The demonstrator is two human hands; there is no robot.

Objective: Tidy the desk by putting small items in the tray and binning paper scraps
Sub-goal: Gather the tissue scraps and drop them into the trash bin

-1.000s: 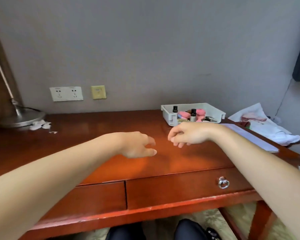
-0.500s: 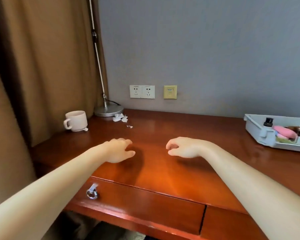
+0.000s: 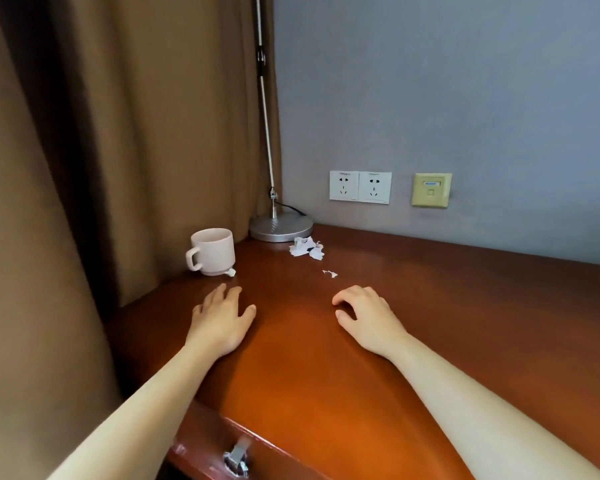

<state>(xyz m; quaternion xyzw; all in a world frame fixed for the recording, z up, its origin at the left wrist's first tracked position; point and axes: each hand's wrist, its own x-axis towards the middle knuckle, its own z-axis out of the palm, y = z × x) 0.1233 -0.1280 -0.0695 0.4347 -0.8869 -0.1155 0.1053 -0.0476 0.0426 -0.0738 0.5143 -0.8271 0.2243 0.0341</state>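
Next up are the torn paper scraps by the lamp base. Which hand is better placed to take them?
Right. The right hand lies empty just short of the small loose scrap, with the scrap pile beyond it. The left hand sits nearer the mug, farther off to the side.

On my feed the bare left forearm (image 3: 146, 403) and right forearm (image 3: 482, 403) come in from the bottom corners, angling toward each other. Left hand (image 3: 222, 320) is palm down, fingers straight and close together, thumb stuck out sideways. Right hand (image 3: 368, 317) is palm down too, fingers loosely curled, gripping nothing. The hands are well apart.
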